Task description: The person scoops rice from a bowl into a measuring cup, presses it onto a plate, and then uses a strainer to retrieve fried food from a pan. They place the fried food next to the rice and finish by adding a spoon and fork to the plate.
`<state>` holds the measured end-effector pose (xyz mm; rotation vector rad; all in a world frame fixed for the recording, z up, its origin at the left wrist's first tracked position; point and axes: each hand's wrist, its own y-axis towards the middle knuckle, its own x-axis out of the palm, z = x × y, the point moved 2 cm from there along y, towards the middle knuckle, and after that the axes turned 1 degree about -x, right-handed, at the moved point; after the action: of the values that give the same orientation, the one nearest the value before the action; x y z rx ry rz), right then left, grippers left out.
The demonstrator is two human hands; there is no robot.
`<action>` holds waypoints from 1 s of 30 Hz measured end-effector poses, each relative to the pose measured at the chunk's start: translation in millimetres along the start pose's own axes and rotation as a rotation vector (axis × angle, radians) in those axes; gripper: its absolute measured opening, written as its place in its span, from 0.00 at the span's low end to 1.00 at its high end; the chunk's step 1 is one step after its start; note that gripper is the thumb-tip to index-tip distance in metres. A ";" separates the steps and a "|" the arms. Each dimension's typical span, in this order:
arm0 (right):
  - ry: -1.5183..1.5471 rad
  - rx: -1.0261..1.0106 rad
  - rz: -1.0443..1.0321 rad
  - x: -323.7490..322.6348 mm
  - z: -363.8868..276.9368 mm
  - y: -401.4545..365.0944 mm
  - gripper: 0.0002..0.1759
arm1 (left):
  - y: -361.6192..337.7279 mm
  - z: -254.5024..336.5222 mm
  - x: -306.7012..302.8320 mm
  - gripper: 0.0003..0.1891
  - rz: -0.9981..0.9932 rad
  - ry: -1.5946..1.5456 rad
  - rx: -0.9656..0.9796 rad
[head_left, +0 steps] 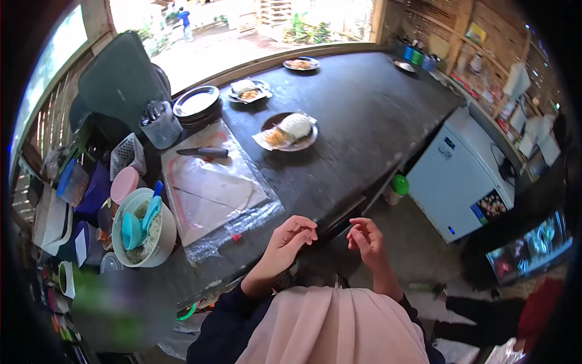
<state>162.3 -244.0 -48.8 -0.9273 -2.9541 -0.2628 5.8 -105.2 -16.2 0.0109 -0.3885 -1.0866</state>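
Note:
My left hand (290,239) is raised in front of the dark table's near edge, its fingers curled loosely and holding nothing. To its right, my right hand (365,241) hovers with bent, slightly parted fingers, also with nothing in it. The two hands are apart. Beyond them on the dark table (357,103) sits a plate of rice and other food on paper (296,126). Left of the plate, a stack of wrapping paper in clear plastic (212,185) lies flat, with a knife (209,152) across its upper part.
At left stand a rice tub (165,233) with turquoise scoops, a cutlery container (162,128) and stacked plates (195,103). Two more food plates (247,91) (301,64) are near the window. A white chest freezer (454,173) stands right. Another person's legs (485,321) show lower right.

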 end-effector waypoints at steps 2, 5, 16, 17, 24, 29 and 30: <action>-0.051 0.055 -0.083 5.9 6.0 37.1 0.14 | 12.0 4.9 -20.4 0.08 0.072 0.034 0.023; -0.232 0.010 -0.239 15.5 11.9 89.5 0.15 | 19.4 8.4 -43.5 0.08 0.161 0.068 0.031; -0.374 0.186 -0.351 18.1 53.7 271.8 0.37 | 8.8 -0.2 -85.1 0.09 0.716 0.109 0.108; -0.371 0.178 -0.380 19.3 54.8 282.4 0.37 | 9.8 1.3 -86.1 0.08 0.780 0.099 0.126; -0.427 0.058 -0.429 25.3 63.7 319.7 0.36 | 24.9 -1.9 -84.6 0.09 0.972 0.110 0.230; -0.486 0.120 -0.472 29.1 69.2 369.6 0.35 | 22.0 -6.7 -74.4 0.09 1.047 0.120 0.234; -0.483 0.116 -0.493 31.4 70.5 378.9 0.35 | 18.2 -8.4 -73.5 0.09 1.066 0.112 0.235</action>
<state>353.8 91.8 -58.6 -0.2550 -3.5573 0.1495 -5.7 -34.7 -42.7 0.0650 -0.3464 0.0139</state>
